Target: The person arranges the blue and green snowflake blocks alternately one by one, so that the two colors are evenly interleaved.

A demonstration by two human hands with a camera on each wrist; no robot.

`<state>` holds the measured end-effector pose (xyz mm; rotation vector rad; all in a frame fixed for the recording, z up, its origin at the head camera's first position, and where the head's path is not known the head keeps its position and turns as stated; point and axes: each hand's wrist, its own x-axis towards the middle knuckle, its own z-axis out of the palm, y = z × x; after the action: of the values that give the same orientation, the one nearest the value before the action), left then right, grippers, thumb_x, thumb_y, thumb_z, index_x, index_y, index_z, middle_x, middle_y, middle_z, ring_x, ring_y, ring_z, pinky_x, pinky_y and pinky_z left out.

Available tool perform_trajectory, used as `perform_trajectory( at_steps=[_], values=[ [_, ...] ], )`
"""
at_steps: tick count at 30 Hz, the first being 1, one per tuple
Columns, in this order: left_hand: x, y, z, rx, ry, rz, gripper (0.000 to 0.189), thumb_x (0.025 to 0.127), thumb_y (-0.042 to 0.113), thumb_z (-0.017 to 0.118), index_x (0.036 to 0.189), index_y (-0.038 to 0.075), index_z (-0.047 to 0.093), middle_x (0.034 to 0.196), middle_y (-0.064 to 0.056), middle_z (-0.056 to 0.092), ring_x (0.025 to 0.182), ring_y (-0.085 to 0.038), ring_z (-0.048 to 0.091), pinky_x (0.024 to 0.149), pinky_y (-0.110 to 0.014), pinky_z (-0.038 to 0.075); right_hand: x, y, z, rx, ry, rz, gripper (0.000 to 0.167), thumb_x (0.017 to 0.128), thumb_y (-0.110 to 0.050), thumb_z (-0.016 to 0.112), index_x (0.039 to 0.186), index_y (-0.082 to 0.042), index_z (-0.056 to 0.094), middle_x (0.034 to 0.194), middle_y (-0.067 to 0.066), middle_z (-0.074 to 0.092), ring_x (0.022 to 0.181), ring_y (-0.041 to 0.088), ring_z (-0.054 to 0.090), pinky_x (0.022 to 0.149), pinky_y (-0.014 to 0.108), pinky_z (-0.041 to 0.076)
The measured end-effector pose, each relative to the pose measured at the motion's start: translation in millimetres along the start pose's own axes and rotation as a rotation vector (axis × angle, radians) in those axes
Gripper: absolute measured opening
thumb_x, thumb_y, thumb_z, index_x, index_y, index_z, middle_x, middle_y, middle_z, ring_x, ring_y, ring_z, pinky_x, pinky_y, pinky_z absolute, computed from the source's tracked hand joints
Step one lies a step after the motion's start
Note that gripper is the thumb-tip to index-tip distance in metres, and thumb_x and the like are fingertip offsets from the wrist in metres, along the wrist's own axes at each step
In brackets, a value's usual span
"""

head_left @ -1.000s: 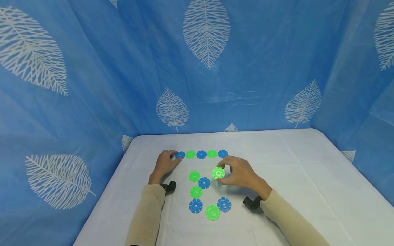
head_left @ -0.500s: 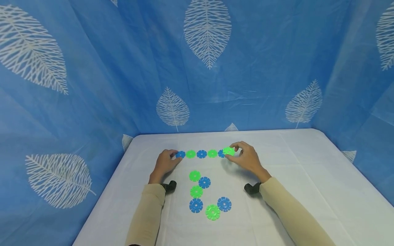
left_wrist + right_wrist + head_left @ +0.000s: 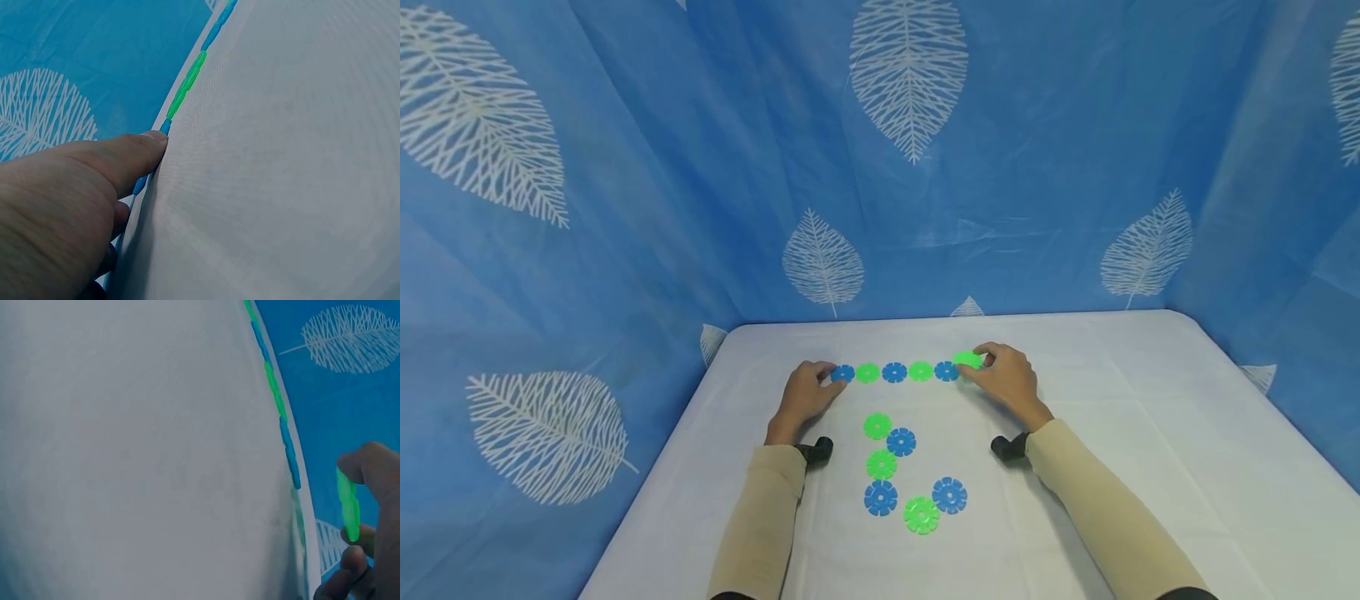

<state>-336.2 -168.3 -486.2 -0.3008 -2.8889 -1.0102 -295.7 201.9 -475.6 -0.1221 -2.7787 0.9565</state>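
Note:
In the head view my right hand (image 3: 1009, 379) pinches a green notched plastic disc (image 3: 967, 359) between thumb and fingers, at the right end of a row of discs. The right wrist view shows this green disc (image 3: 348, 505) edge-on, raised off the white cloth. My left hand (image 3: 806, 392) holds the blue notched disc (image 3: 844, 372) at the row's left end, thumb on the near side and a finger on the far side. Between the hands lie a green disc (image 3: 868, 372), a blue disc (image 3: 895, 372), another green disc (image 3: 921, 371) and another blue disc (image 3: 947, 371).
Nearer the body, several more discs lie on the white-covered table (image 3: 1120, 467): a green disc (image 3: 877, 426) beside a blue disc (image 3: 901, 442), with others below. A blue leaf-patterned curtain (image 3: 1030, 208) surrounds the table's back and sides.
My right hand has carried the green disc away from me and to the right, from above the loose discs, past the last blue disc to the row's right end. The left hand has stayed put.

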Motion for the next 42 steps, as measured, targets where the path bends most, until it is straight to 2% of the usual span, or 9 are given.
perform_trajectory(
  at_steps=[5,15,23,34,42],
  values=[
    [0.5,2.0,-1.4,0.009,0.006,0.002,0.045,0.09,0.033,0.075,0.125,0.006,0.07,0.104,-0.013,0.065,0.097,-0.026,0.06,0.089,-0.046,0.052,-0.3,2.8,-4.6,-0.037,-0.048,0.046,0.058,0.08,-0.058,0.075,0.119,-0.015,0.072,0.093,0.006,0.066,0.07,0.02,0.055,0.055,0.031,0.042],
    [0.2,4.3,-3.0,0.001,0.009,0.005,0.045,0.09,0.032,0.076,0.124,0.005,0.07,0.105,-0.014,0.065,0.099,-0.028,0.061,0.09,-0.047,0.052,0.4,5.0,-5.9,-0.065,-0.071,0.042,0.056,0.08,-0.052,0.076,0.119,-0.012,0.072,0.091,0.007,0.068,0.073,0.021,0.057,0.058,0.03,0.042],
    [1.0,2.7,-1.9,-0.002,0.006,-0.001,0.045,0.09,0.033,0.075,0.125,0.006,0.07,0.107,-0.014,0.066,0.1,-0.028,0.061,0.092,-0.047,0.052,3.5,9.7,-3.4,-0.09,-0.091,0.029,0.056,0.081,-0.05,0.077,0.119,-0.01,0.073,0.099,0.01,0.072,0.086,0.025,0.065,0.064,0.035,0.05],
    [1.2,0.6,-0.7,0.01,-0.004,-0.018,0.046,0.09,0.036,0.075,0.125,0.007,0.07,0.106,-0.013,0.065,0.099,-0.027,0.061,0.091,-0.046,0.052,3.8,8.7,-3.9,-0.102,-0.117,0.024,0.055,0.082,-0.047,0.078,0.123,-0.01,0.072,0.089,0.006,0.069,0.073,0.019,0.056,0.055,0.03,0.042],
    [2.3,-1.5,0.7,0.014,-0.004,-0.016,0.046,0.09,0.037,0.075,0.126,0.008,0.07,0.108,-0.012,0.066,0.1,-0.026,0.061,0.091,-0.045,0.052,3.0,6.9,-5.8,-0.109,-0.143,0.022,0.056,0.084,-0.045,0.077,0.127,-0.01,0.07,0.081,0.003,0.063,0.07,0.019,0.052,0.055,0.03,0.038]
  ],
)
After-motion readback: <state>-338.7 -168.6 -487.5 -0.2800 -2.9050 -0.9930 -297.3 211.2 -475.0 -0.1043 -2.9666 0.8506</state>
